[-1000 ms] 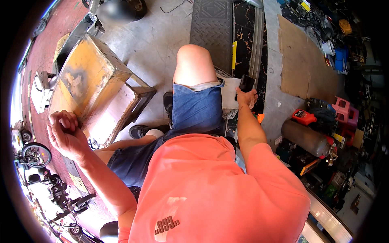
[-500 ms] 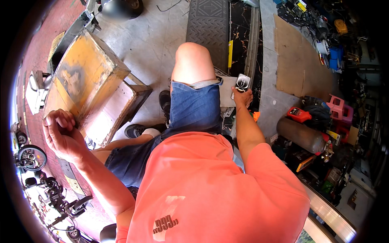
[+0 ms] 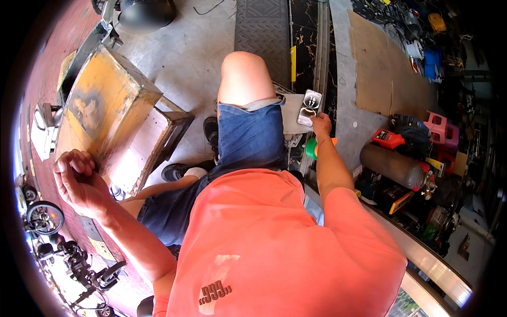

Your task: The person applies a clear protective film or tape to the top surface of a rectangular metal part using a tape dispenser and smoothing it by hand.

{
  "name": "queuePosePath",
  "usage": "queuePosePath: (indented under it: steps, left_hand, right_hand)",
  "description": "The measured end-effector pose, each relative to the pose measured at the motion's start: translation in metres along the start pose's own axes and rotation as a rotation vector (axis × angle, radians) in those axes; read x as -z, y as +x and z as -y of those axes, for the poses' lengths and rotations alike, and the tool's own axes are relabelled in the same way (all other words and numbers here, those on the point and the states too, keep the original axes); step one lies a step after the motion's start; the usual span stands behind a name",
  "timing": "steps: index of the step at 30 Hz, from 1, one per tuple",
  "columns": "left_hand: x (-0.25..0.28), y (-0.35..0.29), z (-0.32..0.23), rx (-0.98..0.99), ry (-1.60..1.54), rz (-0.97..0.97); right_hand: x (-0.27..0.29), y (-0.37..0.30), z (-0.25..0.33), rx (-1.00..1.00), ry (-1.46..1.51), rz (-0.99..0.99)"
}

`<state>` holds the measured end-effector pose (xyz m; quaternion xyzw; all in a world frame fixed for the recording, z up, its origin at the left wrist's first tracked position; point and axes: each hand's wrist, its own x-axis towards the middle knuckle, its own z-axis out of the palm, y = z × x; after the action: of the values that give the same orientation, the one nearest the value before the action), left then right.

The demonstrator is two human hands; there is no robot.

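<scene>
My right hand [image 3: 322, 126] is at the lower right edge of a phone [image 3: 310, 107], its fingers bent and closed on that edge. The phone's screen is lit, and it overlaps a pale flat board [image 3: 293, 113] beside my bare knee. Whether the phone also rests on the board, I cannot tell. My left hand [image 3: 82, 182] is raised at the left, palm turned up, fingers loosely bent with nothing seen in them. Nearest to it is a worn yellow wooden box [image 3: 113, 87], tipped at an angle. Beside my right forearm is a round green thing [image 3: 311, 148] with orange next to it.
At the right lie a large gas cylinder [image 3: 390, 165], a red bottle [image 3: 388, 138], pink plastic stools [image 3: 441, 128] and a cardboard sheet [image 3: 385, 68]. A ridged metal ramp [image 3: 262, 39] lies ahead. Motorbikes [image 3: 79, 269] stand at the left.
My right hand has drawn slightly right, uncovering the lower part of the phone and the green thing by my forearm. The view has shifted a little. My left hand stays raised much as before.
</scene>
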<state>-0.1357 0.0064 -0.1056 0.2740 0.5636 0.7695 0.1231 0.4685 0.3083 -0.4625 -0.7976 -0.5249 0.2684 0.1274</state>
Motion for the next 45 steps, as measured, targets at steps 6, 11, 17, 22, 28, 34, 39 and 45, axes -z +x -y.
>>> queuePosePath:
  steps: [6,11,17,22,28,34,39,45]
  left_hand:
    - [0.002,0.004,0.001,0.027,0.017,-0.006]
    - [-0.001,0.003,0.002,0.007,0.08,-0.02]
    - [-0.007,0.004,-0.001,0.007,0.091,-0.008]
    - [-0.005,0.008,0.006,0.017,0.064,0.012]
    - [-0.009,0.006,0.001,0.047,0.087,-0.035]
    - [-0.011,0.005,-0.001,0.04,0.095,-0.054]
    - [-0.007,0.006,0.001,0.027,0.097,-0.038]
    - [-0.016,0.004,-0.003,0.015,0.125,-0.042]
  right_hand:
    - [0.002,-0.005,0.007,-0.066,-0.082,0.036]
    - [0.009,-0.016,0.022,-0.077,-0.105,0.043]
    - [0.012,-0.013,0.023,-0.114,-0.082,0.091]
    - [0.013,-0.015,0.02,-0.112,-0.051,0.085]
    - [0.007,-0.009,0.015,-0.112,-0.042,0.065]
    - [0.012,0.009,0.024,-0.209,-0.131,0.179]
    - [0.017,0.004,0.045,-0.267,-0.16,0.13]
    - [0.015,0.012,0.036,-0.279,-0.133,0.123]
